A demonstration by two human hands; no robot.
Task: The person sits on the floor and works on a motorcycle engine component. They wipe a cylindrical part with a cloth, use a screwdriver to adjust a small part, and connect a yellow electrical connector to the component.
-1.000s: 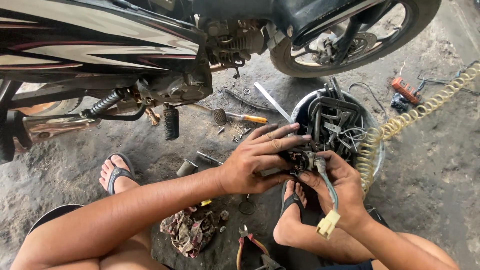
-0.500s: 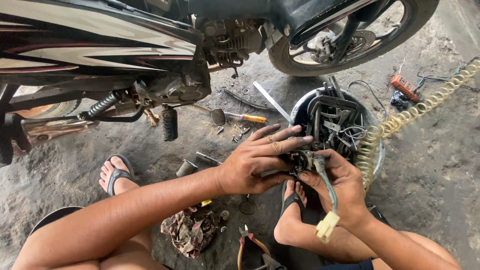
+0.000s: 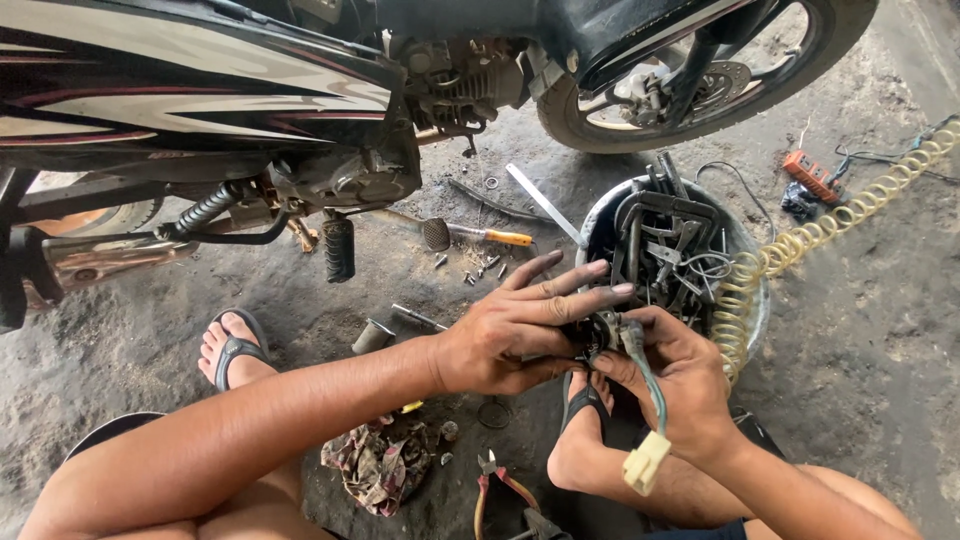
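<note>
between the knees, just in front of the tool bucket (image 3: pixel 600 215), both hands meet on a small dark electrical part (image 3: pixel 600 330) with a short wire tail. the left hand (image 3: pixel 510 335) wraps the part from the left, thumb under and palm against it, while its fingers fan out straight toward the bucket rather than curling in. the right hand (image 3: pixel 685 385) pinches the part's near end between thumb and forefinger, and the blue-grey wire (image 3: pixel 650 385) runs down across its palm to a cream plastic connector (image 3: pixel 645 462) that hangs free below the wrist.

my judgement of doing this well: the left hand should be the steady clamp and the right the one that works, because the part is small and mostly hidden by the fingers. curling the splayed left fingers in would give a surer hold. the dangling connector should stay slack, so no pull goes through the wire into the part. whether anything on the part is loose or fastened cannot be told from here.

pliers (image 3: pixel 497 480) with red handles lie near the right foot, beside a rag (image 3: pixel 375 465). a screwdriver (image 3: pixel 480 235) with a yellow handle lies by small screws under the motorcycle (image 3: pixel 200 90), well apart from the hands. a coiled yellow hose (image 3: pixel 800 245) drapes over the bucket's rim.
</note>
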